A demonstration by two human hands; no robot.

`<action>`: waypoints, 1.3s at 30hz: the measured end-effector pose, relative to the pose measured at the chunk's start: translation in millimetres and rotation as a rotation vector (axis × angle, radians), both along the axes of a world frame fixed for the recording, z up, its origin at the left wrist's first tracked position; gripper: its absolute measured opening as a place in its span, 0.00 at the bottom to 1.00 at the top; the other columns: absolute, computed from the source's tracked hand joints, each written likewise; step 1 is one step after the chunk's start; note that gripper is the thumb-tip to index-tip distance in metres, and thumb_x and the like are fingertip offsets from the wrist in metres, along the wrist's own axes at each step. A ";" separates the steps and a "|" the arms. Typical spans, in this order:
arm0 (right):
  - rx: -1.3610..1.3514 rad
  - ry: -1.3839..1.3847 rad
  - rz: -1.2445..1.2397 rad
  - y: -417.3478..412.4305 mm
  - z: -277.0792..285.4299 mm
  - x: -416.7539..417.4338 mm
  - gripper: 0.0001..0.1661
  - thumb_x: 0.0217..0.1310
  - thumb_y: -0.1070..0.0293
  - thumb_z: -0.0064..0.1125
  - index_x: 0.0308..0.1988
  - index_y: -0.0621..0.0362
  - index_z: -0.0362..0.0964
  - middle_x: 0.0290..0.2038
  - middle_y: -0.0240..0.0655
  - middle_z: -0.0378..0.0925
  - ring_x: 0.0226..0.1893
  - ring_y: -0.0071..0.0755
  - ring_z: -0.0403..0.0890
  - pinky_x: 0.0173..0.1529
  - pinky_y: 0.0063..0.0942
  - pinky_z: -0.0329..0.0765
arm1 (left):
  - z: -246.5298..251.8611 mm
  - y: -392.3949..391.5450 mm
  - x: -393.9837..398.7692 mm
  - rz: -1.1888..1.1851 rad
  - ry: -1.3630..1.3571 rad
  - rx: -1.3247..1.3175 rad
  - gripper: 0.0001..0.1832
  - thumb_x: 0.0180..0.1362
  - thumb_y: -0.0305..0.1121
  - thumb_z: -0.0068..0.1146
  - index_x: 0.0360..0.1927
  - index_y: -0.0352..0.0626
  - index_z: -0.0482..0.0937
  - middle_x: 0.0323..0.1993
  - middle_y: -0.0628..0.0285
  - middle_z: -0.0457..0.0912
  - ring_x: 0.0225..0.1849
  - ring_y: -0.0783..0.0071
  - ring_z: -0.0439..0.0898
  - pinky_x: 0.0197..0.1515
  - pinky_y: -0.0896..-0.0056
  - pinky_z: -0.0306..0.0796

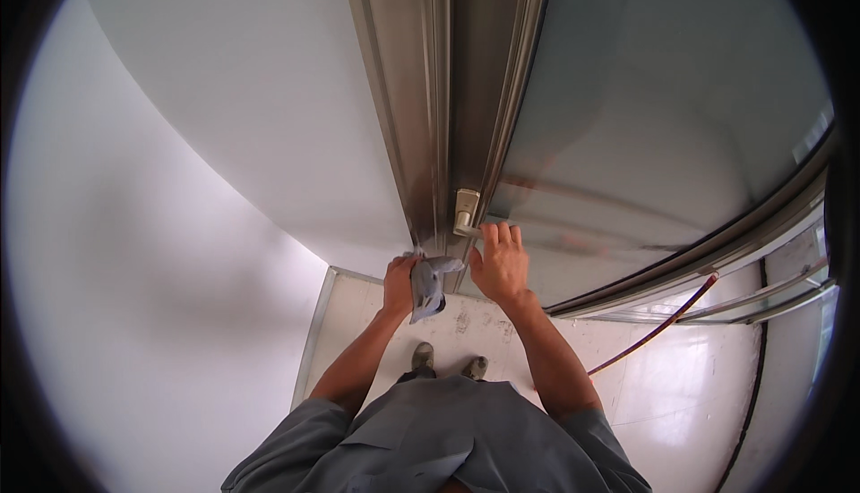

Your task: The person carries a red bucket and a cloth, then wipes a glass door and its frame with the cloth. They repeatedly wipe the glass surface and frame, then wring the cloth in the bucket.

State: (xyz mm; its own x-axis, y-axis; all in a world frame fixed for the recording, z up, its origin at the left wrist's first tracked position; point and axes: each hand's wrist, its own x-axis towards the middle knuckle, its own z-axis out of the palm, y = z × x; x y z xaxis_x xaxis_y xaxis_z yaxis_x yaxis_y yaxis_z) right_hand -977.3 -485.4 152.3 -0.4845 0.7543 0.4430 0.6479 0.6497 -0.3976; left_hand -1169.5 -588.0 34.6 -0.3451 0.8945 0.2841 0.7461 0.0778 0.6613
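Note:
My left hand grips a grey cloth, which hangs down close to the metal door frame. To its right, my right hand has its fingers curled over the lever of a metal door handle. The handle's plate is fixed to the brown metal stile of a glass door. My right thumb is apart from the fingers, below the lever. The cloth's folds hide part of the frame's lower end.
A smooth pale wall rises on the left. On the right a dark red hose runs across the pale, scuffed floor to the door's lower edge. My two shoes stand just before the frame.

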 end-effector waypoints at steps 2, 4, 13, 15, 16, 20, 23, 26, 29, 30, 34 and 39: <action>-0.064 -0.007 0.052 1.1 7.9 6.9 0.31 0.53 0.68 0.66 0.57 0.58 0.67 0.48 0.46 0.72 0.50 0.56 0.72 0.52 0.48 0.75 | 2.9 -11.6 -3.5 -0.042 -0.227 -0.094 0.20 0.53 0.25 0.61 0.52 0.40 0.84 0.44 0.50 0.85 0.47 0.53 0.84 0.54 0.60 0.76; -0.025 0.044 0.041 -9.6 17.1 12.4 0.37 0.55 0.64 0.68 0.63 0.58 0.64 0.55 0.49 0.70 0.56 0.58 0.70 0.57 0.47 0.73 | 34.8 -32.4 2.6 -0.085 -0.457 -0.133 0.21 0.52 0.26 0.63 0.52 0.40 0.84 0.43 0.52 0.86 0.48 0.58 0.85 0.55 0.64 0.76; -0.822 0.714 0.183 -98.9 -14.9 47.6 0.67 0.48 0.41 0.76 0.73 0.64 0.46 0.66 0.52 0.60 0.67 0.50 0.65 0.68 0.42 0.67 | 97.7 -34.0 79.5 -0.344 -0.675 0.114 0.44 0.46 0.29 0.71 0.70 0.41 0.67 0.60 0.47 0.78 0.63 0.57 0.78 0.63 0.64 0.71; -1.014 0.883 0.121 -98.9 -18.0 50.2 0.54 0.52 0.55 0.78 0.68 0.67 0.55 0.62 0.46 0.70 0.62 0.40 0.72 0.65 0.37 0.71 | 117.4 -38.7 85.5 -0.438 -0.458 0.114 0.45 0.50 0.30 0.70 0.74 0.41 0.63 0.63 0.46 0.77 0.64 0.56 0.78 0.63 0.64 0.71; -1.063 1.030 0.053 -93.4 -12.2 50.8 0.40 0.53 0.65 0.75 0.61 0.66 0.64 0.52 0.38 0.78 0.54 0.34 0.78 0.63 0.34 0.73 | 130.8 -38.8 83.8 -0.486 -0.497 0.056 0.45 0.54 0.30 0.68 0.75 0.41 0.60 0.65 0.46 0.76 0.64 0.58 0.78 0.63 0.65 0.71; -0.921 0.961 0.068 -63.2 37.2 54.4 0.26 0.51 0.75 0.65 0.52 0.64 0.71 0.44 0.35 0.81 0.45 0.28 0.80 0.55 0.28 0.75 | 147.1 -39.7 57.9 -0.541 -0.597 0.045 0.44 0.60 0.30 0.66 0.77 0.39 0.56 0.66 0.48 0.75 0.62 0.62 0.79 0.63 0.66 0.72; -0.558 0.877 0.164 -54.1 95.6 39.4 0.31 0.45 0.72 0.67 0.53 0.61 0.72 0.47 0.37 0.80 0.45 0.31 0.81 0.53 0.31 0.77 | 123.8 -29.3 54.2 -0.352 -0.536 0.194 0.32 0.57 0.27 0.64 0.67 0.37 0.70 0.57 0.45 0.80 0.57 0.52 0.82 0.55 0.64 0.77; 0.146 0.325 0.315 -31.9 133.4 8.2 0.35 0.35 0.68 0.69 0.51 0.56 0.74 0.51 0.43 0.80 0.45 0.46 0.83 0.54 0.40 0.79 | 104.0 -3.7 57.6 -0.402 0.007 0.341 0.21 0.52 0.24 0.62 0.52 0.41 0.80 0.46 0.48 0.83 0.46 0.47 0.83 0.48 0.60 0.79; 0.186 0.069 0.176 -1.0 103.2 -19.7 0.34 0.31 0.66 0.69 0.47 0.52 0.75 0.57 0.32 0.77 0.50 0.46 0.79 0.52 0.43 0.78 | 107.2 24.9 81.5 -0.523 -0.013 -0.198 0.18 0.50 0.27 0.62 0.47 0.44 0.82 0.44 0.49 0.83 0.46 0.48 0.82 0.45 0.54 0.77; 0.223 0.048 0.163 0.6 95.0 -22.7 0.34 0.32 0.66 0.69 0.47 0.52 0.75 0.58 0.31 0.77 0.50 0.45 0.79 0.52 0.42 0.78 | 103.4 32.4 84.9 -0.506 0.014 0.100 0.13 0.50 0.28 0.61 0.41 0.43 0.82 0.42 0.50 0.83 0.48 0.47 0.81 0.46 0.50 0.75; 0.266 -0.033 0.129 -3.9 88.8 -25.8 0.33 0.33 0.66 0.68 0.47 0.51 0.75 0.58 0.28 0.76 0.49 0.42 0.78 0.50 0.42 0.79 | 86.9 33.1 89.5 -0.406 -0.029 0.223 0.12 0.48 0.27 0.61 0.39 0.43 0.83 0.40 0.50 0.84 0.47 0.45 0.80 0.49 0.48 0.74; 0.185 -0.085 0.075 -6.4 95.3 -17.7 0.32 0.35 0.65 0.68 0.48 0.52 0.75 0.56 0.29 0.78 0.48 0.45 0.80 0.48 0.44 0.81 | 80.0 26.3 70.6 -0.441 0.239 0.184 0.12 0.47 0.27 0.62 0.37 0.44 0.83 0.40 0.53 0.85 0.48 0.49 0.80 0.48 0.49 0.75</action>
